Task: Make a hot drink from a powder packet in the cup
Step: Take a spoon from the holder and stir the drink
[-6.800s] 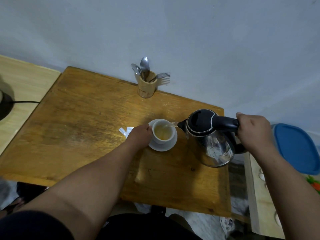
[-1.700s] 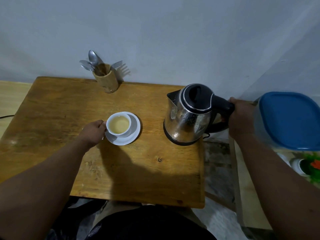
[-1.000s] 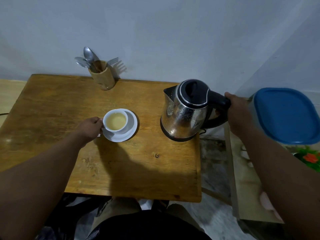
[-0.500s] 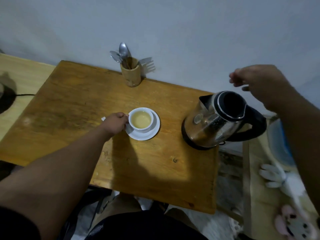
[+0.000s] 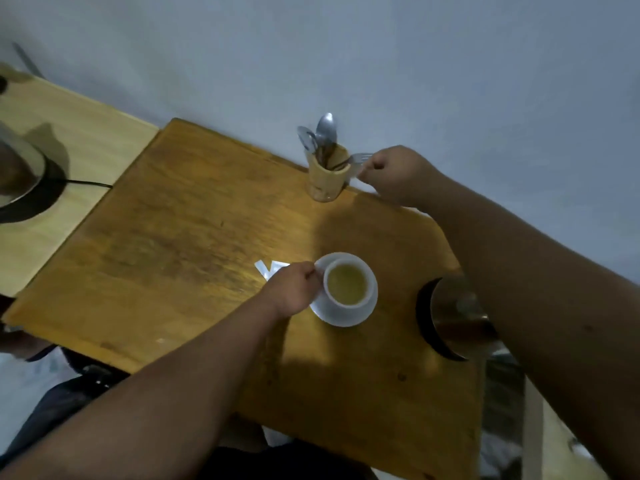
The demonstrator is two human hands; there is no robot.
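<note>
A white cup (image 5: 349, 286), filled with a pale yellow-green liquid, is seen standing on a white saucer (image 5: 346, 315) near the middle of the wooden counter (image 5: 173, 244). The left hand (image 5: 294, 292) is placed against the cup's left side, its fingers curled in narrowly where the handle would be; the handle itself is hidden by the hand, so whether it is actually pinched cannot be told. Just behind that hand, white torn packet pieces (image 5: 268, 269) are seen lying flat on the counter, partly covered by the knuckles. The right hand (image 5: 394, 174) is stretched to the far edge of the counter, loosely closed, with thumb and forefinger brought together at the tines of a fork (image 5: 360, 158) that juts from a wooden utensil holder (image 5: 327, 178); whether the fork is gripped or only touched cannot be told. Two spoons (image 5: 322, 133) are held upright in the same holder. A steel kettle (image 5: 453, 317) is set on the counter to the right of the saucer, well apart from it, and is largely covered by the right forearm. On a paler surface to the left, part of a round metal appliance (image 5: 20, 174) with a black cord is visible.
</note>
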